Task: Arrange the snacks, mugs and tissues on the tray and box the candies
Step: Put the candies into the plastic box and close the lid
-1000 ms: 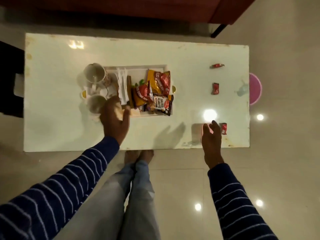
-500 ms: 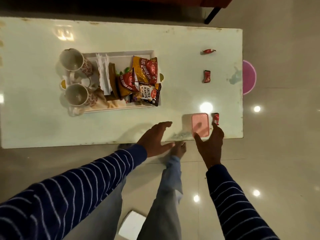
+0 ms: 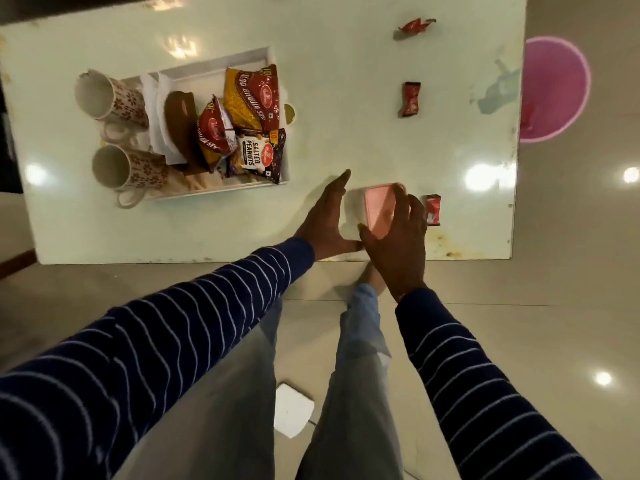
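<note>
Pink box [image 3: 379, 211] under right hand [image 3: 398, 240] grip.

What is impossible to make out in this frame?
- Head view: whether the pink plastic box is lidded or holds candies; the right hand covers part of it.
- Whether the left hand touches the box.
- Brown item in the white tray: unidentifiable.

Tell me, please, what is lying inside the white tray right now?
The white tray holds two patterned mugs, white tissues, a brown pouch and three snack packets. Whatever lies beneath the overlapping packets is covered.
</note>
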The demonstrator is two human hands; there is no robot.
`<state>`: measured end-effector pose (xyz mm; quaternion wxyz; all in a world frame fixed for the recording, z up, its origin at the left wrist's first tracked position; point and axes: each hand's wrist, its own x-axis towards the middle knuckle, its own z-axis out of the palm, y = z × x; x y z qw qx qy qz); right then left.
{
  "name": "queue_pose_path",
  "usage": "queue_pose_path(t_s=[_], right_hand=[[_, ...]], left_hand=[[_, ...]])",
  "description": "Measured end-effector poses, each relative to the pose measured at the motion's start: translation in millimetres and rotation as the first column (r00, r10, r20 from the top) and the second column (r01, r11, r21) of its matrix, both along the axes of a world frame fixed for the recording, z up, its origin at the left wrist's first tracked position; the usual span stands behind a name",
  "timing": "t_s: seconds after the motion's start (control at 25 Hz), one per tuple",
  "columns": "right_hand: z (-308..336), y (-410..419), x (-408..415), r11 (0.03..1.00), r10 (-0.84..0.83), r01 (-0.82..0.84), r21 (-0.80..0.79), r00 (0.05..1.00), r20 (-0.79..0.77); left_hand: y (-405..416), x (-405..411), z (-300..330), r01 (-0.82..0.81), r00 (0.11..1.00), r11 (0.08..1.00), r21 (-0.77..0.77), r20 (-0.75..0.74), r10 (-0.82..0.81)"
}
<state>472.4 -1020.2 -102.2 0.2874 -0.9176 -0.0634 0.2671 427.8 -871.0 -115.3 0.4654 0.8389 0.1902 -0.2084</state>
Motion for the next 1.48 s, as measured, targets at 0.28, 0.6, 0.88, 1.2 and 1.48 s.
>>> queue_pose_path(t_s=[0.28,0.6,0.88,1.2,1.48], right_hand=[[39,-9,43,0.966,-0.021,0.028,0.256,0.999,-0.029],[59,-15,66,0.967,0.015,0.003,0.256,0.998,-0.067],[64,-24,74,0.931,0.053,0.022,0.364,0.980,-0.194],[51,-54,109,0.778,-0.394,0.476,0.411,0.878,-0.272],[-6,-96,113,0.819,-0.512,0.557,0.136,0.817,-0.267]], left_hand=[[-25,47,14,-0.078,0.986,0.997,0.013,0.149,0.075],[-23,65,28,0.000,0.968,1.000,-0.021,0.253,0.006],[-23,67,29,0.011,0.962,0.999,-0.030,0.272,-0.002],[8,55,25,-0.052,0.963,0.998,-0.031,0.264,0.058],[36,54,19,-0.231,0.934,0.968,-0.100,0.257,0.249]])
